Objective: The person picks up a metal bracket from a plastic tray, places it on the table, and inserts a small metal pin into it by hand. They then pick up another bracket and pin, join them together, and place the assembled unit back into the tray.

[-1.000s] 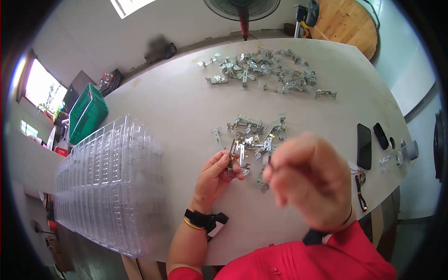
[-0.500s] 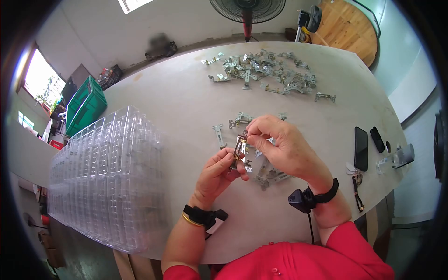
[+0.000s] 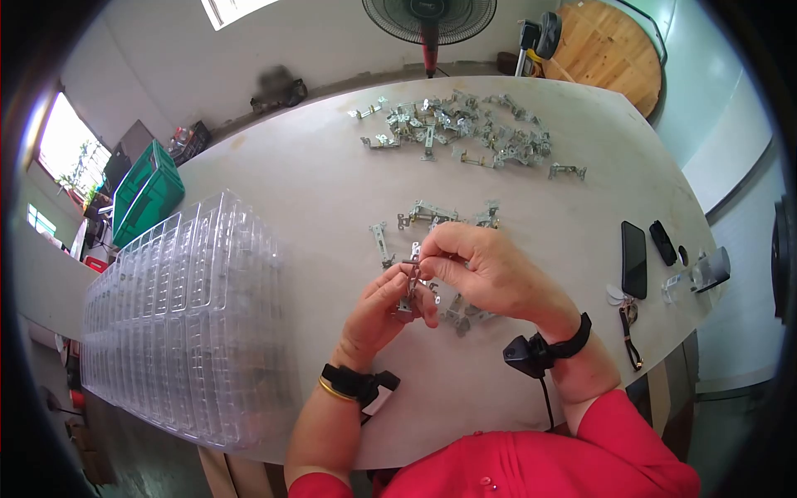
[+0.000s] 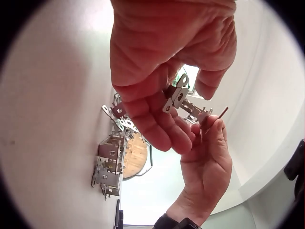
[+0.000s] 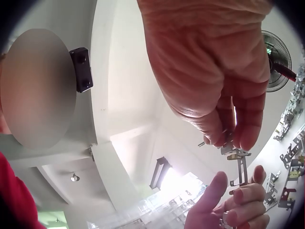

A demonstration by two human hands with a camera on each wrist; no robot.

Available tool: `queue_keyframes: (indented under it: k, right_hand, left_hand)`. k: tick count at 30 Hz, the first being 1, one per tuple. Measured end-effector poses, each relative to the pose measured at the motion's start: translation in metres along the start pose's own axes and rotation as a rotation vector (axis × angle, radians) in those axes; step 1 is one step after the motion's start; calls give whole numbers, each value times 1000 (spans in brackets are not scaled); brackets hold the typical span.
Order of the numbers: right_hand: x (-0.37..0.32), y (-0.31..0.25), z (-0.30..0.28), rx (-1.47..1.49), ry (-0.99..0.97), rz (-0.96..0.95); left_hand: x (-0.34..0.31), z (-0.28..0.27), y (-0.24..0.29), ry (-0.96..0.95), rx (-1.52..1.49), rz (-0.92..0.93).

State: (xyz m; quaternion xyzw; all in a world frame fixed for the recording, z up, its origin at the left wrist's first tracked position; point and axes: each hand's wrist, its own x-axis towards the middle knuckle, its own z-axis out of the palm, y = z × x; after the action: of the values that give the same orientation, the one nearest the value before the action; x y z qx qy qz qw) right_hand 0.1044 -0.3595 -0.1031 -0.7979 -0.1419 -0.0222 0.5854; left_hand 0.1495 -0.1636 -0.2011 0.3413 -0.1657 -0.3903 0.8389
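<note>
My left hand [image 3: 374,319] grips a slim metal bracket [image 4: 179,98] by its lower part, thumb on one side and curled fingers on the other. At the bracket's upper end, the thumb and fingertips of my right hand [image 3: 494,270] pinch a thin metal pin [image 4: 222,114], which sticks out sideways past the fingertips. In the right wrist view the bracket's long slotted body [image 5: 242,171] spans between the two hands, and the right fingertips cover much of its top. Several similar brackets [image 3: 432,213] lie on the table just beyond the hands.
A larger pile of brackets [image 3: 448,123] lies toward the table's far side. Stacked clear plastic trays [image 3: 178,332] stand at left, with a green crate [image 3: 149,195] behind. At right are a phone [image 3: 633,259], keys [image 3: 628,314] and a clear cup [image 3: 711,270].
My right hand, earlier raised and blurred close to the head camera, has come down to the bracket's upper end. The left hand keeps its grip, the bracket now turned slightly.
</note>
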Motion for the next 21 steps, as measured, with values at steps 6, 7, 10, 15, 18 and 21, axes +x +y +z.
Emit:
queue_keyframes:
  k: [6, 7, 10, 15, 18, 21]
  right_hand:
    - [5, 7, 2, -89, 3, -54]
    - [5, 6, 2, -150, 44, -103]
    - [6, 5, -4, -220, 173, -124]
    - [-2, -10, -8, -205, 143, 89]
    - [-4, -12, -6, -269, 140, 84]
    - [-3, -10, -3, -306, 123, 93]
  left_hand:
    - [-2, -5, 4, 22, 243, -67]
    - [-2, -4, 3, 62, 214, -58]
    - [-2, -4, 1, 142, 165, -35]
    - [-1, 1, 3, 202, 178, -8]
    - [-1, 3, 1, 286, 170, -3]
    - [0, 1, -1, 319, 168, 7]
